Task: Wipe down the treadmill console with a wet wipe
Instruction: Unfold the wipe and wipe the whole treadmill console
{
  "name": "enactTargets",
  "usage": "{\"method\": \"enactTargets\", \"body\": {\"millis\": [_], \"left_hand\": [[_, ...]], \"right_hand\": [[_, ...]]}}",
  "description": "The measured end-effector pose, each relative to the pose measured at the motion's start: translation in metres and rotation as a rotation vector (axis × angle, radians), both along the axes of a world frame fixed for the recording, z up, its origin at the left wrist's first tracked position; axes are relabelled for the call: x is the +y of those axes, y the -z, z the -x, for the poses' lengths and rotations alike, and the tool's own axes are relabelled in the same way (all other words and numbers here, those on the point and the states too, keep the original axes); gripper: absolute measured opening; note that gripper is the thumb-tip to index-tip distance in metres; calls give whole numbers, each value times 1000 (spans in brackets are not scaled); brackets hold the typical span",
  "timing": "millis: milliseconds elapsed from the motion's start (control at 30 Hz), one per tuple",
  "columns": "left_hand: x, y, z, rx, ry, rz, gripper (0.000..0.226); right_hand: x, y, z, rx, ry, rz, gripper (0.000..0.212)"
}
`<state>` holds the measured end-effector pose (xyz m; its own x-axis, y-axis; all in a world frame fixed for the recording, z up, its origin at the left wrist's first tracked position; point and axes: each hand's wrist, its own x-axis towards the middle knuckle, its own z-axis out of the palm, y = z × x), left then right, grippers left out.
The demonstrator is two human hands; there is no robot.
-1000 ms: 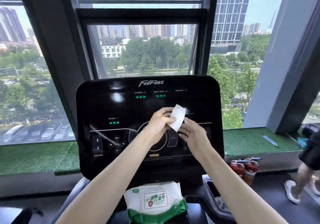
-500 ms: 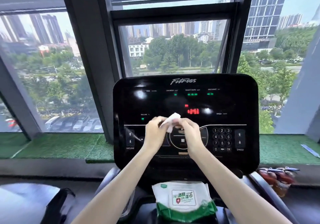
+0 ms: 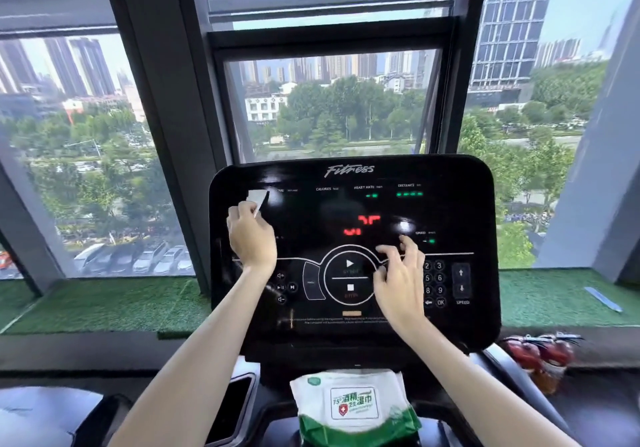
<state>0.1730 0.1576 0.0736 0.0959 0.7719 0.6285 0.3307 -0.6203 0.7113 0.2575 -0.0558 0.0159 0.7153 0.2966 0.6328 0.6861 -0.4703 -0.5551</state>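
Wet wipe pack [image 3: 353, 408], green and white, is seen nearest. It is laid flat with its label up on the ledge below the treadmill console [image 3: 450, 211], where a fresh sheet can be drawn without a long reach. To its left a dark flat thing, perhaps a phone [image 3: 230, 408], is stood in a side pocket.

Farther in, the hands are held well apart. The right hand [image 3: 398, 280] is empty, its fingers spread and loosely bent over the right of the round start-stop ring, just beside the number keys. It is probably kept there for steadying. Contact with the panel cannot be confirmed, and a key could be pressed by mistake.

The left hand [image 3: 251, 235] is clamped on the wet wipe [image 3: 258, 199], which is folded small and pinched between thumb and curled fingers. The wipe is held up at the far left corner of the panel, but whether it touches the glass cannot be told. That corner is judged a sensible start, so that strokes can be carried across and down. Red and green figures are lit, so the panel is taken to be powered.

Beyond, a green turf sill [image 3: 104, 304] and the window [image 3: 329, 107] are seen.
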Motion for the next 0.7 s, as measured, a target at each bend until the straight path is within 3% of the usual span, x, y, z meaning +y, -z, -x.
{"method": "enactTargets", "body": {"millis": [233,567,700], "left_hand": [[-70,-8,-59,86,160,-127,39],[-179,-22,-149,278,522,-395,57],[-202,-27,-171,317,625,-400,59]], "right_hand": [[-40,3,-24,51,109,44,45],[-97,2,-55,36,184,91,52],[-111,5,-68,61,192,82,55]]}}
